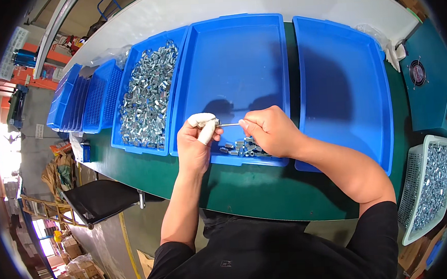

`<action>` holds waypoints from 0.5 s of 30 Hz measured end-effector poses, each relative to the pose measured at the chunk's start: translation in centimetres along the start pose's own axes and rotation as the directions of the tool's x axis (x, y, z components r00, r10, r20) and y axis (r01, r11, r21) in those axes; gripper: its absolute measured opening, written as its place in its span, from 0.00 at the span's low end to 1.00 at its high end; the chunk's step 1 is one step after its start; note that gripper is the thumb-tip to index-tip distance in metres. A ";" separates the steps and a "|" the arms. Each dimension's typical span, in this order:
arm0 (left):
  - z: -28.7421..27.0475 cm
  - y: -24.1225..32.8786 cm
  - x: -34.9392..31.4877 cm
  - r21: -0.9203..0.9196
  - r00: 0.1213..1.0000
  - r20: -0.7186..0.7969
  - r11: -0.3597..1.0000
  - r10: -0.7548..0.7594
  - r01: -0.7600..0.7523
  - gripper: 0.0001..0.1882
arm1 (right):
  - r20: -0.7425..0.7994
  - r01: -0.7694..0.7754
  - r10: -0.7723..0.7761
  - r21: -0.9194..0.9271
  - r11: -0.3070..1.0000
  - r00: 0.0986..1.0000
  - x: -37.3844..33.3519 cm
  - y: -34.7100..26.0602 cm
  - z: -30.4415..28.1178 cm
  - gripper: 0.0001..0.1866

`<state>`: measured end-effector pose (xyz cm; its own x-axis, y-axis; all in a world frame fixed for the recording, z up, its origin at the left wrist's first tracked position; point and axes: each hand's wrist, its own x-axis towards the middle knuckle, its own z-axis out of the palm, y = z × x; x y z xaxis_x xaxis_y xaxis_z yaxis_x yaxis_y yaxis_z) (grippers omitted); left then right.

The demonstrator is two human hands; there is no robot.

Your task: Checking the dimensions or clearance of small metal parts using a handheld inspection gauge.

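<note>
Currently I log mid-assembly: left hand point(197, 141), bandaged fingers pinching a small metal piece, right hand point(269, 129) pinching probably a thin pin point(229, 124) into it above the middle blue tray point(275, 59); next needs steady alignment.

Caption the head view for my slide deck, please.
Two hands hold a thin metal pin over a blue tray.

Single head cam, fisheye, looks steeply down & fwd, close over green table point(267, 193) w/ blue trays point(238, 51).
</note>
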<state>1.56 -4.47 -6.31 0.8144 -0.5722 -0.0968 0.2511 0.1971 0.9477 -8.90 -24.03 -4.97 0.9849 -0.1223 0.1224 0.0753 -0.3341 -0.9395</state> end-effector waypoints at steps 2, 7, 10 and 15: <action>0.0 -0.4 0.0 0.017 0.999 -0.003 0.999 0.049 -0.049 0.08 | -0.012 0.026 -0.026 -0.010 1.000 1.000 0.0 0.0 0.1 0.19; 0.3 -0.3 0.0 0.001 0.996 -0.026 0.997 0.082 -0.082 0.10 | -0.037 0.006 -0.005 0.017 1.000 0.999 -0.2 -0.1 0.0 0.18; 0.3 -0.4 0.0 -0.004 0.994 -0.035 0.995 0.100 -0.100 0.09 | -0.056 -0.022 0.026 0.072 0.997 0.998 -0.1 0.2 0.2 0.18; 0.6 -0.3 -0.3 0.222 0.985 0.086 0.961 0.149 -0.165 0.08 | -0.033 0.020 -0.021 -0.022 1.000 0.999 -0.1 0.2 0.1 0.18</action>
<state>0.89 -4.87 -6.40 0.7949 -0.6024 0.0719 -0.0092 0.1065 0.9943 -8.92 -23.99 -5.21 0.9775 -0.1456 0.1524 0.0917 -0.3570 -0.9296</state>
